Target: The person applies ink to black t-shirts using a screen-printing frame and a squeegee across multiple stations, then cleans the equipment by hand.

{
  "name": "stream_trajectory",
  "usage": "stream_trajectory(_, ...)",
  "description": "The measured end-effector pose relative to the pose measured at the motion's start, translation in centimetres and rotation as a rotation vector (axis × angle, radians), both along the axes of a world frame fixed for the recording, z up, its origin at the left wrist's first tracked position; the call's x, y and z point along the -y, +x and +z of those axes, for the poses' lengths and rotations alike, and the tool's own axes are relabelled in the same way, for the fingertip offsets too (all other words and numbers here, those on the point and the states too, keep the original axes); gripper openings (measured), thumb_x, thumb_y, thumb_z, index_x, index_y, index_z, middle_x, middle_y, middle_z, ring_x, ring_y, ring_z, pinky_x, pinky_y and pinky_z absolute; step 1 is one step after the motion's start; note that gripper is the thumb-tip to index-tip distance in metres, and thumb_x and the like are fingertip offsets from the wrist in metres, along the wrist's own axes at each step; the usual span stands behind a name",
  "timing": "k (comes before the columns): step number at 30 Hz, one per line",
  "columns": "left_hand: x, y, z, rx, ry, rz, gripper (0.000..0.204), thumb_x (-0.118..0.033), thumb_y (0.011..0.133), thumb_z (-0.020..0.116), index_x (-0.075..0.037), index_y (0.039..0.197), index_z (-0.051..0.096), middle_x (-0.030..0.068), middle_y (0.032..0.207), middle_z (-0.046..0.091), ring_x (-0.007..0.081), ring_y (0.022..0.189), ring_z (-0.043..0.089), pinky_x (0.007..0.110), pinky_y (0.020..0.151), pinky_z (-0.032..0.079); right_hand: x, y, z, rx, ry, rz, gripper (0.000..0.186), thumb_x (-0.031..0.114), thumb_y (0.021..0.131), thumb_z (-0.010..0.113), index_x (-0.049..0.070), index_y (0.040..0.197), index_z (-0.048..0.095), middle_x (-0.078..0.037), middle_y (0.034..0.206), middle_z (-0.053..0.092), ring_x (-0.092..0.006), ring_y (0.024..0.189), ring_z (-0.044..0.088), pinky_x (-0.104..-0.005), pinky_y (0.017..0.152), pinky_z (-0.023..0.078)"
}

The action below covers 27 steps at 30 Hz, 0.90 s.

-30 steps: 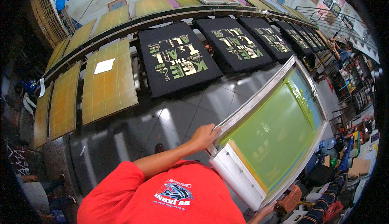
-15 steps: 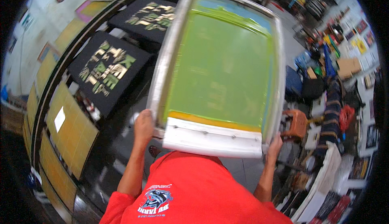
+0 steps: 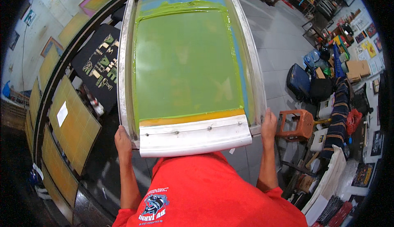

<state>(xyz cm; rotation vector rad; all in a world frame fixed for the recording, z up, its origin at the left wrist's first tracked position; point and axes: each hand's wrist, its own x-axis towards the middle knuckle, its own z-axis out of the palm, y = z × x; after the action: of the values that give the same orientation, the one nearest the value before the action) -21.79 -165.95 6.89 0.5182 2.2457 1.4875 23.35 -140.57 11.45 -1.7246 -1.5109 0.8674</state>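
A person in a red shirt (image 3: 213,186) holds a metal-framed printing screen (image 3: 124,63) before the body, above a gray tiled floor (image 3: 275,58). The left hand (image 3: 123,142) grasps the near left corner, the right hand (image 3: 269,126) the near right; the fingers close on the frame's outer sides, though their undersides are hidden. A white squeegee (image 3: 195,136) with a row of bolts lies across the near end, held by neither hand and jutting past the near edge. A dip of that edge could send it sliding off, smearing green ink (image 3: 186,63) on the clothing. The ink covers the mesh and gathers in a thick, glossy ridge along the far edge; a steep tilt would likely make it run. With both grips at the near corners, the far end looks the harder to keep level, and one loosened hand could let the frame twist. At left, the frame overlaps a printed black shirt (image 3: 98,63) in view, which a careless swing might smear. At right, an orange stool (image 3: 295,125) stands on the floor, a possible snag for a foot or frame corner.
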Motion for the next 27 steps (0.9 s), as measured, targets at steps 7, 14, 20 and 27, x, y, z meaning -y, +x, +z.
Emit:
stream_trajectory(7,3.6,3.3,1.2,-0.012,-0.076,0.18,0.047,-0.035,0.104,0.04,0.004,0.086,0.058,-0.0002,0.074,0.051,0.0109,0.068,0.044,0.03,0.063,0.039,-2.0,-0.6,0.5,0.099,-0.007,0.134,0.048,0.035,0.101,0.042,-0.008,0.092,0.061,-0.021,0.079,0.062,-0.0255,0.077,0.059,-0.0408,0.074,0.045)
stream_trajectory(14,3.8,4.1,1.8,-0.052,-0.187,0.169,0.047,-0.032,0.103,0.038,0.007,0.094,0.063,0.009,0.079,0.063,0.0152,0.074,0.055,0.035,0.07,0.046,-3.6,1.6,-4.8,-0.077,0.037,0.135,0.046,0.033,0.1,0.044,-0.009,0.11,0.061,-0.017,0.098,0.066,-0.0264,0.09,0.061,-0.0395,0.083,0.046)
stream_trajectory(20,-0.6,3.4,1.7,-0.149,-0.082,0.021,0.04,-0.032,0.1,0.044,0.003,0.102,0.064,0.0245,0.089,0.066,0.0317,0.084,0.066,0.04,0.076,0.049,-3.2,6.1,-6.9,-0.182,0.03,-0.085,0.054,0.043,0.102,0.041,-0.005,0.116,0.06,-0.011,0.107,0.062,-0.0234,0.097,0.056,-0.0351,0.088,0.044)
stream_trajectory(27,-8.2,5.2,5.7,-0.01,-0.018,-0.23,0.037,-0.034,0.099,0.048,0.001,0.089,0.059,0.0213,0.075,0.063,0.0401,0.073,0.063,0.043,0.063,0.046,-3.2,13.4,-6.4,-0.307,-0.023,-0.21,0.055,0.042,0.103,0.036,0.0,0.136,0.049,-0.01,0.134,0.054,-0.0226,0.121,0.051,-0.0326,0.103,0.036)
